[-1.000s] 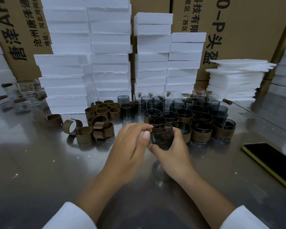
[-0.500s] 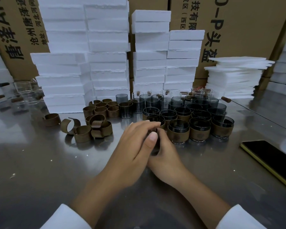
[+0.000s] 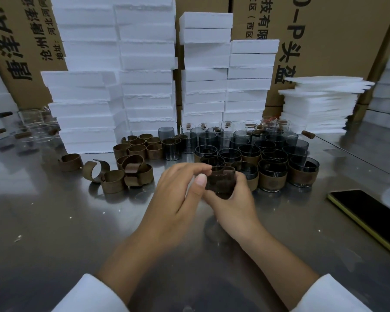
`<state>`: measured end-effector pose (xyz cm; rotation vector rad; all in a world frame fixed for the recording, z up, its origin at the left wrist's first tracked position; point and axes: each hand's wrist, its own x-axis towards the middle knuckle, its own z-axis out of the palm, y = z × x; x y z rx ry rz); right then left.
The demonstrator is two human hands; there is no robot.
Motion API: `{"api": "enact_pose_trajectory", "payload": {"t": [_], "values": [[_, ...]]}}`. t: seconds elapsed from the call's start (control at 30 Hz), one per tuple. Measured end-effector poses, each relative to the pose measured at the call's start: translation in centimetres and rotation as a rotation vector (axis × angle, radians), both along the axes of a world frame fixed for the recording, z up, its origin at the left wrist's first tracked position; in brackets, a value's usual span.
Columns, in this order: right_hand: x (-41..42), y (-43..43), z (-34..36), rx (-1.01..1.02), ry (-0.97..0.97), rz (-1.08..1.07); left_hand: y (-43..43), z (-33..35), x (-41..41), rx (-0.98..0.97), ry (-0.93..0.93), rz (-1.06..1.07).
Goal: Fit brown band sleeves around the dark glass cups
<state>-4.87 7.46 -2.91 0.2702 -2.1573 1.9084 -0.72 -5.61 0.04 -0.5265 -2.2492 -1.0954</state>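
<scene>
A dark glass cup (image 3: 221,182) sits between both hands just above the steel table (image 3: 77,233). My right hand (image 3: 233,204) cups it from below and the side. My left hand (image 3: 180,199) pinches its rim with thumb and fingers. A brown band seems to wrap the cup, though the fingers hide most of it. Behind stand several cups with brown sleeves (image 3: 273,177) and several bare dark cups (image 3: 208,140). Loose brown bands (image 3: 134,173) lie in a heap to the left.
Stacks of white foam blocks (image 3: 144,86) and cardboard boxes (image 3: 324,41) line the back. Thin foam sheets (image 3: 320,104) are piled at the right. A dark phone with a yellow edge (image 3: 369,212) lies at the right. Clear glasses (image 3: 36,129) stand far left.
The hands were pressed together low over the cup half a second ago. Now they have lifted and parted slightly, and the cup shows between the fingers again.
</scene>
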Motion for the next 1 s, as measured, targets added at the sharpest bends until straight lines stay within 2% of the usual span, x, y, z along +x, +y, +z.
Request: {"api": "enact_pose_trajectory", "payload": {"t": [0.23,0.43,0.53,0.63,0.77,1.0], "values": [[0.5,-0.1,0.3,-0.018,0.010,0.042,-0.4,-0.7,-0.5,0.031,-0.214,-0.031],[1.3,-0.4,0.6,-0.015,0.087,0.177,-0.1,-0.4,-1.0,0.388,-0.393,-0.162],[1.3,-0.6,0.4,0.011,0.110,0.178,-0.3,-0.4,-1.2,0.469,-0.400,-0.210],[1.0,-0.5,0.4,0.034,0.054,0.225,-0.5,-0.6,-1.5,0.510,-0.377,-0.198],[1.1,-0.4,0.7,0.202,-0.066,0.278,-0.8,-0.8,-1.8,0.521,-0.321,-0.087],[1.1,0.9,2.3,-0.196,-0.366,0.149,-0.3,-1.4,-1.4,0.391,-0.284,-0.020]]}}
